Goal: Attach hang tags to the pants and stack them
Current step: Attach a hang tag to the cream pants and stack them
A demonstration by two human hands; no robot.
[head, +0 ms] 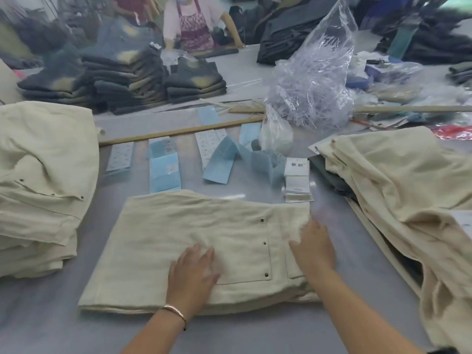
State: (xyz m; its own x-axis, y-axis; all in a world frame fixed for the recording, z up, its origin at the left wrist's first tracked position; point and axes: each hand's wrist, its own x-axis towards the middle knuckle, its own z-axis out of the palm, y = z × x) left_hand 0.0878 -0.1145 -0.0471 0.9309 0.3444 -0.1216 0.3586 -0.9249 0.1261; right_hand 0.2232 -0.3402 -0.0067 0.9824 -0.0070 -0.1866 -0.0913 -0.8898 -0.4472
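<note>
Now both flat: left hand (192, 272) and right hand (313, 247) atop folded cream pants (158, 241).

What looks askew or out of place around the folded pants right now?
The blue paper strip behind the folded pants lies curled and twisted, unlike the flat tag rows beside it. The cream pile on the right is rumpled, not stacked.

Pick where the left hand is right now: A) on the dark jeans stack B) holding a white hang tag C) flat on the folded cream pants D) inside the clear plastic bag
C: the left hand lies with fingers spread flat on the folded cream pants in front of the person, while the right hand rests near their right edge.
</note>
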